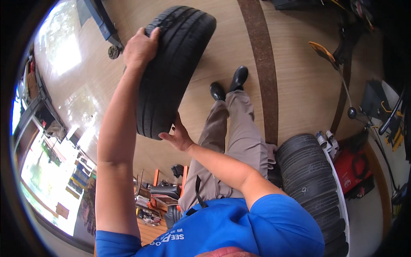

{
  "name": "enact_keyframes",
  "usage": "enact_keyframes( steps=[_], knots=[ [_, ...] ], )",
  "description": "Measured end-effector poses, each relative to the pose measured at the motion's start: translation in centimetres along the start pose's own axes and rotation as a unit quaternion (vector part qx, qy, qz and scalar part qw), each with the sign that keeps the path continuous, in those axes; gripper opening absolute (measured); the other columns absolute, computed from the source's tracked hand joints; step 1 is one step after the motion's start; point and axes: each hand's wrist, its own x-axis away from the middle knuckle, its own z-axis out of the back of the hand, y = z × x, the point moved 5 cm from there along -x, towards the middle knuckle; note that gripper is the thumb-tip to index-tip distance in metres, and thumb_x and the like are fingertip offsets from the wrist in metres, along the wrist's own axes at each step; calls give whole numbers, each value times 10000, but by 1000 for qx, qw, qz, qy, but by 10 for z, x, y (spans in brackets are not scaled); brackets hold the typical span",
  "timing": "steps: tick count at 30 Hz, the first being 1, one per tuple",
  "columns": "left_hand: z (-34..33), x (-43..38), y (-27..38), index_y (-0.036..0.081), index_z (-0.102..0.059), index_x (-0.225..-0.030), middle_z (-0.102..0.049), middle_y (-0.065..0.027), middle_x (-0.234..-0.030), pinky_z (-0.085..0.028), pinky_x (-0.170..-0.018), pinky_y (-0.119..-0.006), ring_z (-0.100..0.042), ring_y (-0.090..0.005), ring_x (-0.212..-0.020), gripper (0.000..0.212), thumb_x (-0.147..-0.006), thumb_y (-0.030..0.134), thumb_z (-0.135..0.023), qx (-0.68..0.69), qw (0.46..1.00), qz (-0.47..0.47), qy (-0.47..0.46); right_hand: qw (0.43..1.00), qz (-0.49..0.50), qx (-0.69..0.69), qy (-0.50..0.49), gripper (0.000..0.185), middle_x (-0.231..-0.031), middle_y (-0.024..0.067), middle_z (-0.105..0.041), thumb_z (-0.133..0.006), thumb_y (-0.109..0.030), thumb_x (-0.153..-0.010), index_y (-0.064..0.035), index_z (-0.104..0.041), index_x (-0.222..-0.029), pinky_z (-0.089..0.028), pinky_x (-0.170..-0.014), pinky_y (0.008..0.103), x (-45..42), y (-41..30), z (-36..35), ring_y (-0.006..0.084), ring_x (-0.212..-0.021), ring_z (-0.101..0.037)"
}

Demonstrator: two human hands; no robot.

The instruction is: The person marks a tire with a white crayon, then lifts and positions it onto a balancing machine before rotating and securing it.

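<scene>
A black car tyre (175,61) is tilted in front of me, its grooved tread facing the camera. At its upper left edge, my left hand (139,46) grips the rim of the rubber, thumb on the tread and the other fingers partly hidden. My right hand (178,135) holds the lower end, with the thumb at the edge and fingertips behind the tyre. Whether the tyre touches the floor cannot be told. Its far side is hidden.
My black shoes (229,83) stand on the tiled floor (301,96) beside a dark brown strip (261,64). Stacked tyres (305,173) are at my right. A blue metal arm (102,24) reaches in at the upper left. Tools (149,213) lie at the lower left.
</scene>
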Motion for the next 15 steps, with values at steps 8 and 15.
enact_keyframes(
  steps=[8, 15],
  knots=[
    [-5, -11, 142, 114, -516, -1406, -643, -162, -1266, -464, -979, -400, -597, -282, -1200, 611, -965, 538, -523, 240, 947, -187, -106, 973, 65, -148, 164, 830, -1420, 163, -431, -654, -428, -936, 2, -206, -1486, -408, -1046, 353, -22, -33, 21, 275, -1265, -481],
    [22, -48, 4, 2, -542, -1359, -651, -166, -1250, -435, -998, -324, -612, -249, -1140, 443, -1029, 293, -493, 281, 893, -324, -138, 954, -21, -67, 292, 641, -1302, 184, -554, -504, -412, -1006, 49, -341, -1420, -420, -1010, 352, -48, -32, 102, 283, -1154, -553]
  ],
)
